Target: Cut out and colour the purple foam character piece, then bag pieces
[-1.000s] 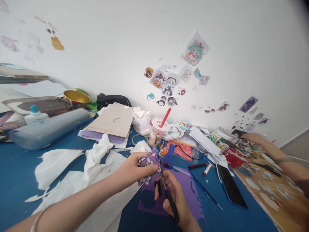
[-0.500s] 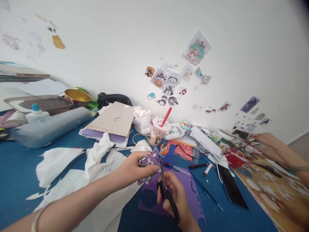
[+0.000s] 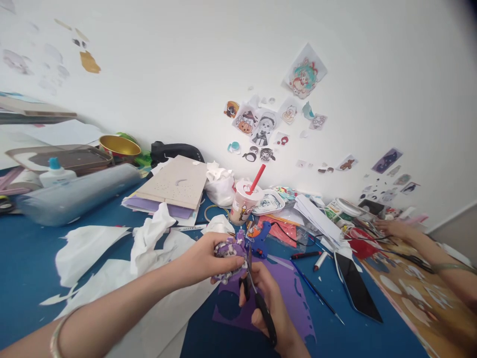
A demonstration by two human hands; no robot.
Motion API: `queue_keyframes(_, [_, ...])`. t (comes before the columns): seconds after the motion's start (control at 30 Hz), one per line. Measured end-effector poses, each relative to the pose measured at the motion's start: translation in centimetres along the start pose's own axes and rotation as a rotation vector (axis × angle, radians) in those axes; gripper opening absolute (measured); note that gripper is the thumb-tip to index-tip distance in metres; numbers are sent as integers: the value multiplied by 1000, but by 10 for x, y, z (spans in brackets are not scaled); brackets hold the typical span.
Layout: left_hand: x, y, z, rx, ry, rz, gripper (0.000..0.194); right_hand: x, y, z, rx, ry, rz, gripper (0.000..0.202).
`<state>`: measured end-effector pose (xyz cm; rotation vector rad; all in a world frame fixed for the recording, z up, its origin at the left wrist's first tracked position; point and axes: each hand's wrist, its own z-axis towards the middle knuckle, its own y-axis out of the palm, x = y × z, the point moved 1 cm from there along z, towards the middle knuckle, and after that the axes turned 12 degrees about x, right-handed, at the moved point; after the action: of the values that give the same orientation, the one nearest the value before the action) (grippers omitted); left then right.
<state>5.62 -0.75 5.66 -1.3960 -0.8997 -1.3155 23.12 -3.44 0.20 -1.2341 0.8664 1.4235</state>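
Apparently for steadiness, the left hand (image 3: 207, 256) has its grip closed on a purple-and-white craft piece (image 3: 228, 247) beside black-handled scissors (image 3: 266, 317) gripped by the right hand (image 3: 275, 299).

There are the person's two hands (image 3: 207, 256) (image 3: 275, 301), one co-worker's hand (image 3: 395, 229), one cup (image 3: 240, 205), one straw (image 3: 257, 178), one phone (image 3: 357, 288).

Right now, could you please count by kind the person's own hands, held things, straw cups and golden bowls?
Hands (left hand, right hand): 2
Held things (purple piece, scissors): 2
Straw cup: 1
Golden bowl: 1
Total: 6
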Motion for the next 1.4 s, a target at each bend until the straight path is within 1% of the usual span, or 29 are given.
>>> queue_keyframes(0.1, [-4, 1, -1, -9, 10, -21, 27, 4, 0, -1, 33, 6, 17, 75])
queue_keyframes(0.2, [-7, 1, -1, 7, 8, -82, 27, 3, -1, -1, 48, -10, -12, 74])
queue_keyframes(0.37, [-4, 0, -2, 5, 4, -81, 28, -3, -1, -1, 14, -45, -68, 73])
queue_keyframes(0.5, [-3, 1, -3, -15, -6, -52, 26, 1, -1, -2, 7, -45, -56, 75])
queue_keyframes(0.7, [-5, 1, -3, -18, -5, -60, 28, 13, -3, -4, 74, -53, -61, 77])
queue_keyframes(0.87, [-4, 1, -2, -9, -6, -83, 29, 11, -2, -5, 122, -11, -56, 81])
queue_keyframes(1.13, [-5, -2, -1, -25, -1, -77, 29, 14, -1, -4, 120, 35, 4, 76])
queue_keyframes(1.27, [-4, -3, 0, -30, -6, -73, 29, 13, -1, -4, 138, 32, -39, 78])
queue_keyframes(1.4, [-2, -4, 0, -78, 3, -68, 27, 6, 0, -5, 101, 4, -70, 81])
